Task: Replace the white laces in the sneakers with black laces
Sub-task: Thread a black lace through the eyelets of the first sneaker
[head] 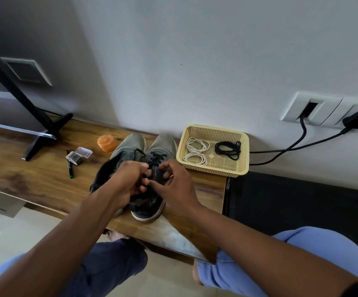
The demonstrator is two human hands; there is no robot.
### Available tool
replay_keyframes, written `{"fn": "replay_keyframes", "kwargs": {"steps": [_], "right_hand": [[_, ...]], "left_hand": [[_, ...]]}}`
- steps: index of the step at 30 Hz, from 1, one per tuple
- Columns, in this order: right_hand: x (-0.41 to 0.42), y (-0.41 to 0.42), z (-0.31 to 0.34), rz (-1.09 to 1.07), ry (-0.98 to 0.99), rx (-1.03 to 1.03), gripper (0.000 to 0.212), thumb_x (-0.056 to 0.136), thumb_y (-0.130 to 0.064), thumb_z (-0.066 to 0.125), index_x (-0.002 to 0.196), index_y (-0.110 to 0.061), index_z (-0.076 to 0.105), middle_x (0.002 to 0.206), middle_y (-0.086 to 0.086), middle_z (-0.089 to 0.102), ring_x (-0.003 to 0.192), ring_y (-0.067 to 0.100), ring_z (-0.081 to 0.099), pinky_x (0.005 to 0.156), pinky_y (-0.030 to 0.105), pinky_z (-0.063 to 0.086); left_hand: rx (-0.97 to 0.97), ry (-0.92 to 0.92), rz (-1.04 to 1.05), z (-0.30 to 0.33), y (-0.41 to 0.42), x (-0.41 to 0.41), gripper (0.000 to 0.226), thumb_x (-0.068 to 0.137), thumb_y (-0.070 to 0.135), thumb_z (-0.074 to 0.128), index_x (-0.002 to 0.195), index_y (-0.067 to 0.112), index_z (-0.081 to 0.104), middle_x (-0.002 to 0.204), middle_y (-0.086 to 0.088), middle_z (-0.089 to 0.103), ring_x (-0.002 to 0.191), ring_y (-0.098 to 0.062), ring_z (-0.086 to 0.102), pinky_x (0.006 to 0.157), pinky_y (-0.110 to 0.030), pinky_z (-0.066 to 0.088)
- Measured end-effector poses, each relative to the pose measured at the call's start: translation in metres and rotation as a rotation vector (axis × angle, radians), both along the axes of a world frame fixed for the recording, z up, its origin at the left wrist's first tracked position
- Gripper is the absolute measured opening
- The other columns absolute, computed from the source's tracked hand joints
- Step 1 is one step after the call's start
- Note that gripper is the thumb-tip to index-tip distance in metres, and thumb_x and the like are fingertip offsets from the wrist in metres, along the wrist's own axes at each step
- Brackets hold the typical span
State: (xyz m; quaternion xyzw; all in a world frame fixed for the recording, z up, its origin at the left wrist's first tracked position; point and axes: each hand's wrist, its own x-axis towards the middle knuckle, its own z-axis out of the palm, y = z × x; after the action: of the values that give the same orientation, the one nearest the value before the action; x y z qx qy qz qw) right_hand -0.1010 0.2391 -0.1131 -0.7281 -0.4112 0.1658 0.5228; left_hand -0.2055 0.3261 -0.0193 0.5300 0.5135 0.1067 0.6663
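Sneakers: a grey pair stands side by side on the wooden table [45, 179], just left of the basket. Left sneaker [128, 146], right sneaker [162, 146].
Long axis: each shoe runs near to far, toes toward the wall, heels toward the person; the pair leans slightly right at the far end.
Black lace on right sneaker [155, 157]: threaded across the eyelets of the right sneaker; its upper rows are covered by the hands.
Left sneaker lacing: a black lace [139, 151] shows near its toe; the remainder cannot be made out.
Left hand [128, 181]: fingers curled, pinching the black lace over the tongue of the right sneaker.
Right hand [173, 181]: thumb and forefinger curved toward the same lace, other fingers spread; whether it actually grips the lace cannot be told.
Basket [244, 155]: cream, perforated, at the right end of the table against the wall.
White laces [196, 151]: two coils in the basket's left half, one far, one near.
Spare black lace [228, 149]: a loose coil in the basket's right half, apart from the white ones.
Hidden: both forearms cover the heel of the left sneaker; the knot area is obscured by fingers.
Other items: orange jar [107, 142], clear plastic case [79, 155], marker pen [70, 166], all left of the shoes.
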Motion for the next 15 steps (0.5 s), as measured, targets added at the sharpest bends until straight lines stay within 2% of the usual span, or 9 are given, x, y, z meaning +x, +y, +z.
{"fn": "replay_keyframes", "kwargs": {"steps": [4,10,13,15], "right_hand": [[-0.001,-0.002,0.006,-0.034,-0.084,0.031,0.032,0.078,-0.036,0.084,0.101,-0.030,0.063,0.089,-0.009,0.056,0.075,0.008,0.052,0.065,0.031,0.050],[0.000,-0.001,0.013,-0.067,-0.158,0.034,0.024,0.079,-0.032,0.084,0.097,-0.027,0.070,0.084,-0.011,0.060,0.077,0.007,0.054,0.066,0.026,0.045],[0.001,0.000,0.019,-0.089,-0.186,0.012,0.015,0.078,-0.026,0.078,0.090,-0.021,0.070,0.085,-0.006,0.062,0.079,0.011,0.054,0.066,0.029,0.042],[0.003,0.000,0.022,-0.105,-0.174,-0.021,0.011,0.077,-0.023,0.075,0.087,-0.019,0.070,0.084,-0.004,0.063,0.078,0.014,0.054,0.065,0.031,0.040]], "left_hand": [[0.011,0.005,-0.026,0.001,-0.001,0.000,0.024,0.108,0.015,0.042,0.090,0.012,0.058,0.071,-0.003,0.052,0.050,-0.009,0.045,0.049,-0.023,0.037],[0.048,0.051,-0.043,0.000,-0.002,0.000,0.027,0.109,0.017,0.044,0.089,0.010,0.061,0.064,-0.005,0.053,0.052,-0.013,0.046,0.050,-0.025,0.040],[0.126,0.076,-0.087,-0.004,-0.001,0.001,0.024,0.109,0.016,0.045,0.094,0.007,0.062,0.072,-0.015,0.059,0.054,-0.019,0.050,0.051,-0.029,0.043],[0.248,0.118,-0.127,-0.008,-0.001,0.001,0.015,0.107,0.015,0.049,0.097,0.009,0.059,0.067,-0.015,0.065,0.052,-0.023,0.058,0.049,-0.031,0.048]]}}
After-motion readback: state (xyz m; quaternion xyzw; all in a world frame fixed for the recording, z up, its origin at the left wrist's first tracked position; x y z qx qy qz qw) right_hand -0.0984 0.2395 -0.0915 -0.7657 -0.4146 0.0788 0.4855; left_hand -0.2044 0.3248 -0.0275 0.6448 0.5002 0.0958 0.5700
